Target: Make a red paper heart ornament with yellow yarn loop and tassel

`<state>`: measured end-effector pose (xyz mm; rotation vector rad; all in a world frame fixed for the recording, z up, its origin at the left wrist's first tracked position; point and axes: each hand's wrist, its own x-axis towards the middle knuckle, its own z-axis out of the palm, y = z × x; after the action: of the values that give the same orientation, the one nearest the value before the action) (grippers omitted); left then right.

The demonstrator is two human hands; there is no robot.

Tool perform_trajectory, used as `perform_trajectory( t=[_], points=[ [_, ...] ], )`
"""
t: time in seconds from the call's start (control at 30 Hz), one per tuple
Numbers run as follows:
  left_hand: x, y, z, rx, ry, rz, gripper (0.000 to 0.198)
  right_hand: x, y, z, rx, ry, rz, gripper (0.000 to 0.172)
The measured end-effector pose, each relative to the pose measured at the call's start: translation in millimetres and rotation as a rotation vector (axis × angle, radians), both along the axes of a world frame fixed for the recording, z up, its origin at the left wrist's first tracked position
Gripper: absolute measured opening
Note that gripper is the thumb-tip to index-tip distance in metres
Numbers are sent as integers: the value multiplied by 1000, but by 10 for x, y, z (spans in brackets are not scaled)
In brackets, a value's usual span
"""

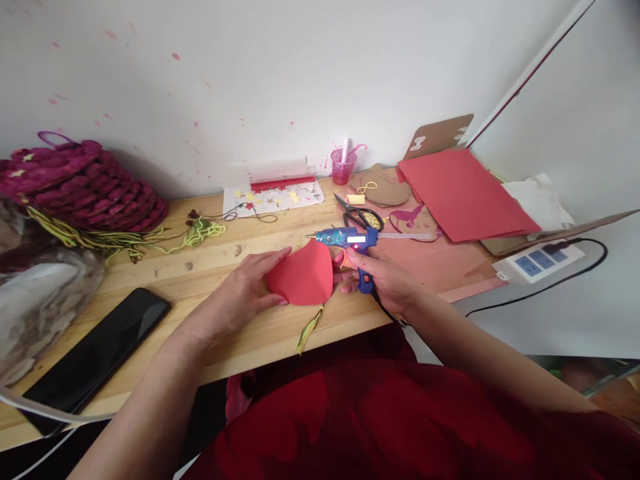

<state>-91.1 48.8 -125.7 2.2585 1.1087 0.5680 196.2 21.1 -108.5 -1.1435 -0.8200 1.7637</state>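
Note:
My left hand (255,283) grips the left edge of a red paper cutout (303,273), thumb low and fingers along its upper side. A small yellow-green and dark tassel (310,330) hangs from the cutout's lower right corner. My right hand (383,277) is closed around the handle of a blue glue gun (345,238). Its nozzle points left, above the cutout's top edge, and a clear glue stick (407,235) sticks out of its back. Some right fingers lie close behind the cutout's right edge; whether they touch it I cannot tell.
Behind the glue gun lie black-handled scissors (361,215) and a yellow thread spool (356,199). Red paper sheets (465,193) and a power strip (540,262) are to the right. On the left are a black phone (97,357) and a magenta woven basket (90,183).

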Motion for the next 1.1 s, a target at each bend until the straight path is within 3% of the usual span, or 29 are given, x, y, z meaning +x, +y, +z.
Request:
perform_trajectory(
  t=[0.17, 0.3, 0.5, 0.8, 0.97, 1.1],
  points=[
    [14, -36, 32, 49, 44, -4, 85, -3, -132, -48, 23, 13, -68, 32],
    [123, -117, 16, 137, 63, 35, 79, 40, 37, -44, 108, -96, -194, 31],
    [147, -199, -29, 115, 62, 101, 76, -17, 257, 8, 134, -99, -83, 31],
    [97, -237, -12, 20, -25, 34, 74, -25, -38, -12, 77, -72, -92, 32],
    [139, -255, -36, 115, 35, 17, 72, -32, -98, -41, 79, 6, -189, 36],
    [155, -295, -23, 238, 69, 40, 72, -79, -110, -66, 122, -38, -186, 40]
  ],
)
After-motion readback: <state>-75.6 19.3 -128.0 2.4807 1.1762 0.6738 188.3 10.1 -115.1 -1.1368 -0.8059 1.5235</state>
